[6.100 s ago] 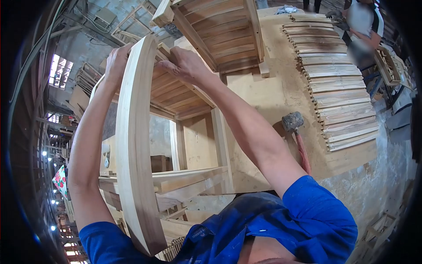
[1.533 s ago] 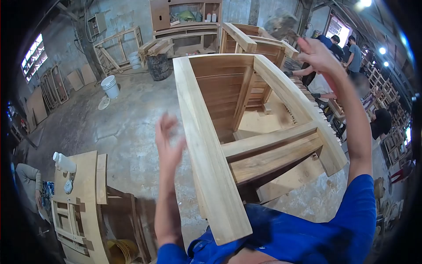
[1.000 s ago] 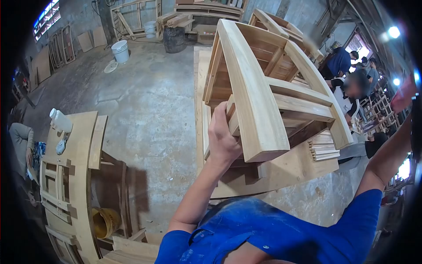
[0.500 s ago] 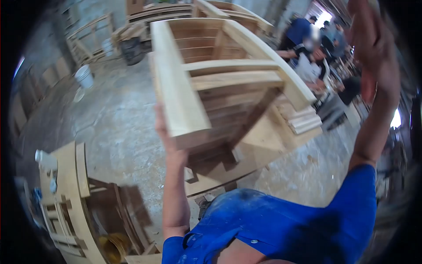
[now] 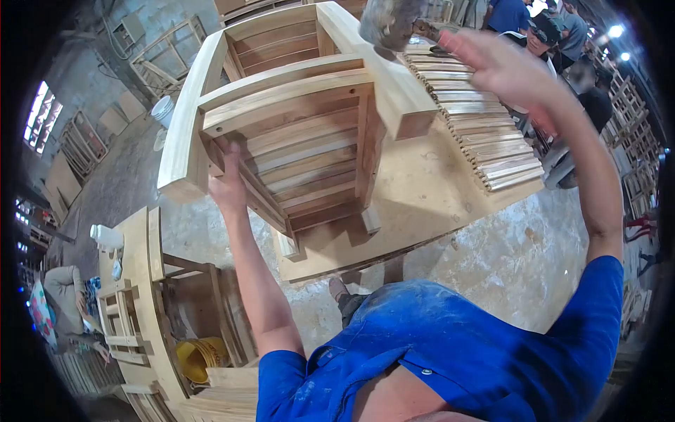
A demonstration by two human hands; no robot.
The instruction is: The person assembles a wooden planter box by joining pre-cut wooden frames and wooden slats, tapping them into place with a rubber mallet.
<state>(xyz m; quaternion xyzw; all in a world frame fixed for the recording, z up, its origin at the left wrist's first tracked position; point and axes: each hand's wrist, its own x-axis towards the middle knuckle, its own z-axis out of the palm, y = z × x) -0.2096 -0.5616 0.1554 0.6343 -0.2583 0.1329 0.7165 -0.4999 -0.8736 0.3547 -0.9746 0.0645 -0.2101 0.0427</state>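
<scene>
A pale wooden chair frame with slats stands tilted on a plywood table. My left hand is wrapped round the edge of its slatted part, thumb on top, near the left armrest. Above the right armrest my right hand is raised and closed on the handle of a mallet. The mallet's blurred grey head is over the right armrest, at the top of the view. Whether it touches the wood, I cannot tell.
Stacked wooden slats lie on the table's right side. At lower left are a second bench, a white container and a yellow bucket. People stand at upper right; another person is at far left. A white bucket stands behind.
The view has shifted, and the chair frame now appears turned, more of its slats showing. My right hand has come down and inward, bringing the mallet into view over the right armrest.
</scene>
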